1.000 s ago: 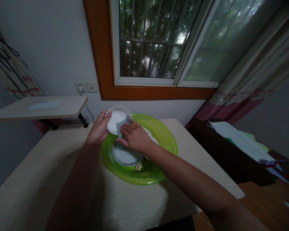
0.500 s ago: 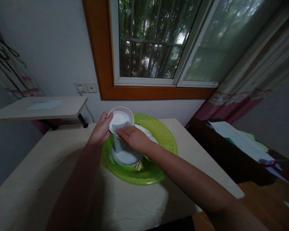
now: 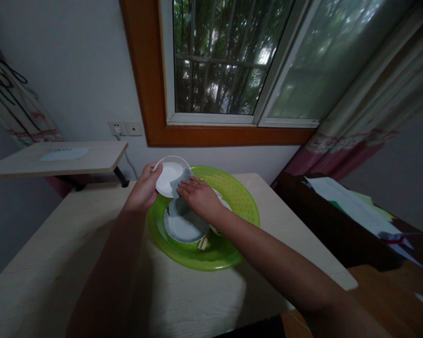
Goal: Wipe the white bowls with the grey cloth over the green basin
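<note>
My left hand [image 3: 145, 188] grips a white plate [image 3: 169, 172] by its left rim, thumb on top, and tilts it above the far left side of a green basin [image 3: 245, 199]. Fingers of my right hand [image 3: 200, 197] press a grey-blue cloth [image 3: 181, 180] against the plate's right side; part of the cloth hangs below the rim. Another white plate [image 3: 186, 230] lies in the basin beneath. Beside it are the ends of pale wooden chopsticks [image 3: 203, 242]. More white dishware [image 3: 225, 204] is partly hidden behind my right wrist.
The basin stands on a light wooden table [image 3: 197, 300]. A raised shelf [image 3: 102, 162] on black legs is at the left, with a paper on it. Papers [image 3: 359, 211] lie on a dark surface at the right. A window is behind.
My right hand has slid the cloth rightward across the plate to its right edge. The plate in my left hand has shifted slightly left.
</note>
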`<state>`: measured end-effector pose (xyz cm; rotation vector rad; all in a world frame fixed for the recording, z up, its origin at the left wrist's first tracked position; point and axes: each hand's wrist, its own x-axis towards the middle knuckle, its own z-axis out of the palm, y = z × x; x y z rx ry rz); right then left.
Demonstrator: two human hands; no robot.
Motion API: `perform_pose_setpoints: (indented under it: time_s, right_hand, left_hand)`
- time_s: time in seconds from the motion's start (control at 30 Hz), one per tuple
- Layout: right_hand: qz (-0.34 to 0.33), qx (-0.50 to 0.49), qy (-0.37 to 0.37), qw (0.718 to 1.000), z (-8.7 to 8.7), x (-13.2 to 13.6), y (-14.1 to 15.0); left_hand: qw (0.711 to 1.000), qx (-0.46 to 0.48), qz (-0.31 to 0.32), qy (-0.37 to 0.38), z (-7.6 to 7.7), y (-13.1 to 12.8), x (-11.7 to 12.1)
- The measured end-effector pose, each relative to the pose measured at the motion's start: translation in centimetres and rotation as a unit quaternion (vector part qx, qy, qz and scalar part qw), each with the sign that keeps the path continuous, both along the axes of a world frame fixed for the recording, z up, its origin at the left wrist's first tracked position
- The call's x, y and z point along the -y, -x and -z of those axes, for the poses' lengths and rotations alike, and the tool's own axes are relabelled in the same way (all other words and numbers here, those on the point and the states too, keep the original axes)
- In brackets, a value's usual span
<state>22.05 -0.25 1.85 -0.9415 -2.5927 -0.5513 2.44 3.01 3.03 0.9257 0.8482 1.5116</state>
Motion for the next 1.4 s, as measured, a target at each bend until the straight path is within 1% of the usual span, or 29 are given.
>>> perform_pose_setpoints:
  time_s: [0.07,0.17,0.3,0.4,0.5,0.63,0.73,0.83,0.9,1.07,1.23,1.3,1.4]
  right_hand:
    - [0.003,0.011,0.000,1.000,0.0,0.0,0.0]
    - [-0.011,0.024,0.014,1.000,0.3,-0.2,0.0]
    - [-0.034,0.012,0.036,0.999,0.9,-0.5,0.1]
    - [-0.034,-0.005,0.038,0.999,1.2,-0.4,0.3]
    - [-0.028,-0.016,0.038,0.999,1.2,-0.1,0.3]
    - [-0.035,0.009,0.033,0.999,0.5,0.4,0.6]
    - [-0.045,0.020,0.025,0.998,0.0,0.6,0.7]
    - [-0.070,0.017,0.019,0.997,-0.3,0.4,0.7]
    - [-0.080,0.014,0.017,0.997,-0.3,0.2,0.6]
    - [-0.072,0.011,0.018,0.997,-0.6,-0.1,0.1]
    - [-0.070,0.008,0.030,0.997,-0.8,-0.1,0.0]
    - [-0.071,0.015,0.025,0.997,-0.7,-0.2,-0.1]
    - [-0.067,0.025,0.017,0.997,-0.6,-0.3,-0.1]
  left_hand:
    - [1.000,-0.005,-0.001,-0.002,0.2,0.0,-0.2]
    - [1.000,-0.001,0.001,-0.008,0.4,-0.4,-0.2]
    - [1.000,0.015,0.001,-0.006,0.1,-1.3,0.3]
    - [0.999,0.031,0.015,-0.002,-0.2,-1.9,0.7]
    - [0.998,0.047,0.031,0.006,-0.3,-2.1,0.8]
    - [0.997,0.051,0.057,0.017,-0.2,-1.3,0.6]
    - [0.997,0.056,0.054,0.026,-0.4,-0.3,0.4]
    - [0.997,0.052,0.049,0.035,-0.8,0.5,0.3]
    - [0.997,0.042,0.048,0.038,-1.0,1.0,0.2]
    - [0.997,-0.006,0.070,0.030,-1.3,2.2,0.4]
    - [0.996,-0.055,0.053,0.047,-1.5,3.1,0.9]
    - [0.995,-0.071,0.050,0.053,-1.5,3.1,0.9]
    - [0.995,-0.084,0.028,0.044,-1.2,2.7,0.8]
